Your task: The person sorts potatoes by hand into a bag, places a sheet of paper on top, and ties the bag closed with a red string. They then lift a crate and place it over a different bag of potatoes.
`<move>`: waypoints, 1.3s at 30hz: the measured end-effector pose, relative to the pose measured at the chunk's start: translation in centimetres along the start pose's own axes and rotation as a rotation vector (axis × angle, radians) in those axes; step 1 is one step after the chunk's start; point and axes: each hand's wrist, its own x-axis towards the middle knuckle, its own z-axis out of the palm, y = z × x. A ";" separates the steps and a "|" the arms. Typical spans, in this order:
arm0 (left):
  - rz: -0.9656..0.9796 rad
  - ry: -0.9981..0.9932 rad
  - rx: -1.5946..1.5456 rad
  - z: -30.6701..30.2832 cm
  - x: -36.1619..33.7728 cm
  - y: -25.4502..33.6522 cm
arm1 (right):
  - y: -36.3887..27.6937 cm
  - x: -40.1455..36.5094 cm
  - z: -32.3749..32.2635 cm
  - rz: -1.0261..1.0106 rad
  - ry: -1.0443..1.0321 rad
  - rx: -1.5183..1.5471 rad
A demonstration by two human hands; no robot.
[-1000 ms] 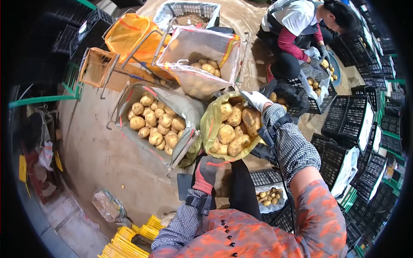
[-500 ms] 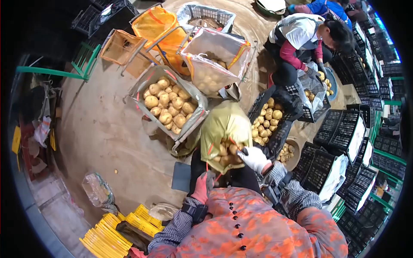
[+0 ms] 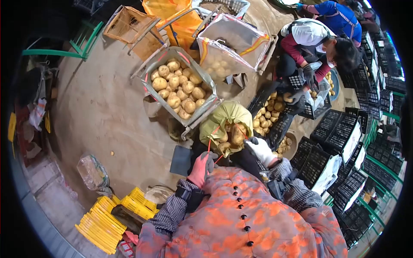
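A yellow-green sack stands in front of my lap, its mouth turned toward me. Large potatoes show inside the opening. A red drawstring runs out of the sack's rim. My left hand, in a pink and grey glove, is closed round the string, just below the rim. On the other side, my right hand in a white glove pinches the string at the right of the mouth; its fingertips are partly hidden.
A grey-lined frame bin of potatoes stands ahead on the left, with a white mesh bag behind it. A black crate of potatoes is to the right. A person bends over another crate. Stacked black crates line the right.
The sack's mouth has tipped toward me and shows its potatoes more fully. Both my hands have risen slightly in view. The co-worker's hand has moved over the potato crate.
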 end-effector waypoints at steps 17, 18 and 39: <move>0.282 -0.271 0.550 -3.6 4.7 1.0 | 7.2 1.4 5.1 -0.433 0.202 -0.769; 0.345 -0.313 0.665 -3.4 4.2 1.4 | 6.4 0.7 5.6 -0.409 0.185 -0.816; 0.376 -0.147 0.624 -5.7 2.6 -4.6 | 7.3 2.0 7.5 -0.146 0.151 -0.292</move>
